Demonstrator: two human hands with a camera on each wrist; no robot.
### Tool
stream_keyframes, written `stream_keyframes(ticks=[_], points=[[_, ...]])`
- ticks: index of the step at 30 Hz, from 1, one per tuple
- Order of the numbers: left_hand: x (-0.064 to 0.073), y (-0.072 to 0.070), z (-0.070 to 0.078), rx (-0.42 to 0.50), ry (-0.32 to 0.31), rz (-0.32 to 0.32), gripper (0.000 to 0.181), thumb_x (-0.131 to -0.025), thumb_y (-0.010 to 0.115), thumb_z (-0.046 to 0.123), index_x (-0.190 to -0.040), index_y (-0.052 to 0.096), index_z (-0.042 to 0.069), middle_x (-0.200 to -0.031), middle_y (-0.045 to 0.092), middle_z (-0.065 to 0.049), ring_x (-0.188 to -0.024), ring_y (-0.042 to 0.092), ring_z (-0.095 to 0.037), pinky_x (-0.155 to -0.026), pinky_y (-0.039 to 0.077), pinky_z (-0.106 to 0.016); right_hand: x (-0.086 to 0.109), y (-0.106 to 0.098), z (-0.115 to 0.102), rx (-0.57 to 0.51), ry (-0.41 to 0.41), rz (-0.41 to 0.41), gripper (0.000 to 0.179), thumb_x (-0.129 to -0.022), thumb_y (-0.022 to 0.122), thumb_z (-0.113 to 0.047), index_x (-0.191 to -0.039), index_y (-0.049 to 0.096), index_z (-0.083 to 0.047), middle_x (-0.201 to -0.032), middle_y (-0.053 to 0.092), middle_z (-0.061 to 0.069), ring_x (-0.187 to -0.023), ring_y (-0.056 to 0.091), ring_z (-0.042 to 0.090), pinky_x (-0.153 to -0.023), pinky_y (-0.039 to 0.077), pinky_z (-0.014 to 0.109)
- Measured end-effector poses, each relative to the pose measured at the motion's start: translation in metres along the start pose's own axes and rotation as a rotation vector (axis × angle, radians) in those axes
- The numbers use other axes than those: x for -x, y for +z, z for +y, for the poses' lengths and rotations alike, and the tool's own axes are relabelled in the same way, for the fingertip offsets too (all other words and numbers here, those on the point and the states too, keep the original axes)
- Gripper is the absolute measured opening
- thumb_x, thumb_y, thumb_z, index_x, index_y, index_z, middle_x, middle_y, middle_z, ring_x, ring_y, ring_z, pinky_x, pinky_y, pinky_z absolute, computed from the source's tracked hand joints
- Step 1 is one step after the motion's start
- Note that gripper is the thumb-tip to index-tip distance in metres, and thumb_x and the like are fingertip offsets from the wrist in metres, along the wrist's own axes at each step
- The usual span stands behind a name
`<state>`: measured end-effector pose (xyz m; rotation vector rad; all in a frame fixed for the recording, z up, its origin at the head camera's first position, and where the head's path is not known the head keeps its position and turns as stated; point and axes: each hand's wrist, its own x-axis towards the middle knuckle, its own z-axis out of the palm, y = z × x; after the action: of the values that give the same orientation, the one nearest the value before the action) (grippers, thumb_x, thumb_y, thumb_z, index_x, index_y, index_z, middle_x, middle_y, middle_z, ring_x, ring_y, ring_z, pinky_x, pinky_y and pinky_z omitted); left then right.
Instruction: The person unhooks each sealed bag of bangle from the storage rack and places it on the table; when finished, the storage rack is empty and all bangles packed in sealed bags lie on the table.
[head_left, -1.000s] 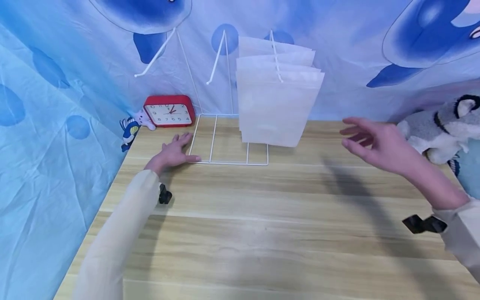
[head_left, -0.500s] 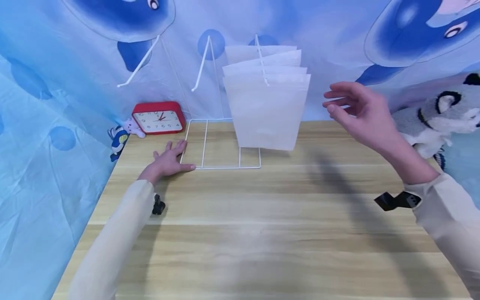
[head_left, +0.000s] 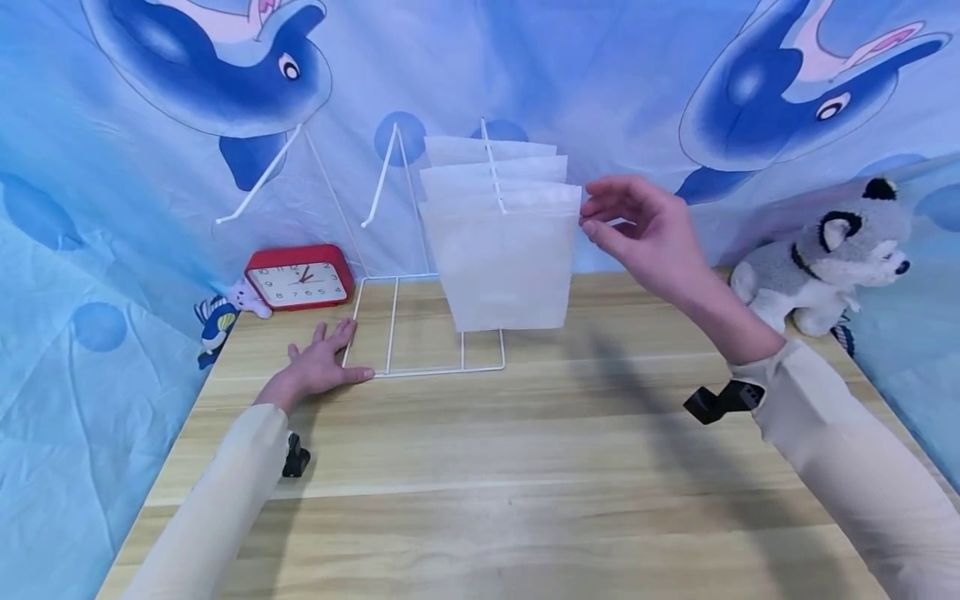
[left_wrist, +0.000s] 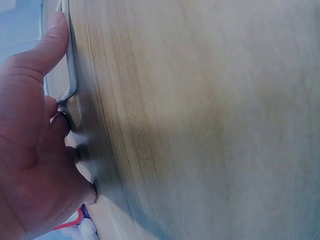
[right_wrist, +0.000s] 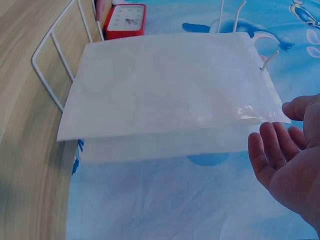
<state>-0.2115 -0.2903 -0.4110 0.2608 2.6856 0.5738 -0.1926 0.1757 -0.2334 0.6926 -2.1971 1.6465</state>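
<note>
A white wire rack (head_left: 483, 367) stands toward the back of the table, its arms slanting upward. Several frosted white plastic bags (head_left: 510, 267) hang from its right arm, one behind another. My left hand (head_left: 315, 367) rests on the left end of the rack's base with fingers spread. In the left wrist view, the thumb lies along the wire bar (left_wrist: 71, 65). My right hand (head_left: 652, 233) is at the upper right edge of the front bag, fingers bent loosely. In the right wrist view, thumb and fingers flank that bag's corner (right_wrist: 272, 116) without a visible pinch.
A red clock (head_left: 300, 279) stands behind my left hand, with small plush toys (head_left: 219, 325) beside it. At the right back sits a grey-and-white plush dog (head_left: 817, 258). A blue dolphin-print cloth (head_left: 600, 83) hangs behind the wooden table (head_left: 510, 467).
My right hand has moved left to the edge of the hanging bags. The left hand stays on the rack's base. The head view has tilted up and shifted right.
</note>
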Motion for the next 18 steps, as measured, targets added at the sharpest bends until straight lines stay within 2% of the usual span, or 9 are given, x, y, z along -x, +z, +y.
stream_keyframes(ticks=[8, 12, 18], points=[[0.001, -0.001, -0.001, -0.005, 0.003, 0.005, 0.112, -0.085, 0.069, 0.063, -0.16, 0.01, 0.005, -0.165, 0.004, -0.02, -0.145, -0.011, -0.051, -0.1, -0.012, -0.08, -0.008, 0.009, -0.008, -0.01, 0.001, 0.025, 0.027, -0.087, 0.07, 0.01, -0.114, 0.064, 0.007, -0.093, 0.064, 0.01, -0.086, 0.062, 0.021, -0.075, 0.055, 0.024], [-0.001, -0.001, -0.001, 0.0, 0.0, 0.008, 0.111, -0.085, 0.069, 0.063, -0.161, 0.01, 0.007, -0.165, 0.003, -0.019, -0.146, -0.012, -0.05, -0.101, -0.013, -0.079, -0.01, 0.013, -0.013, 0.077, -0.015, -0.007, 0.026, -0.089, 0.07, 0.006, -0.115, 0.067, 0.006, -0.093, 0.066, 0.01, -0.083, 0.063, 0.019, -0.076, 0.055, 0.023], [0.001, -0.002, -0.002, -0.009, -0.002, 0.004, 0.11, -0.086, 0.069, 0.061, -0.161, 0.009, 0.007, -0.166, 0.003, -0.018, -0.146, -0.012, -0.049, -0.1, -0.013, -0.079, -0.018, 0.014, -0.02, 0.238, -0.011, -0.131, 0.03, -0.09, 0.069, 0.004, -0.12, 0.07, 0.001, -0.109, 0.07, 0.014, -0.076, 0.064, 0.011, -0.068, 0.052, 0.018]])
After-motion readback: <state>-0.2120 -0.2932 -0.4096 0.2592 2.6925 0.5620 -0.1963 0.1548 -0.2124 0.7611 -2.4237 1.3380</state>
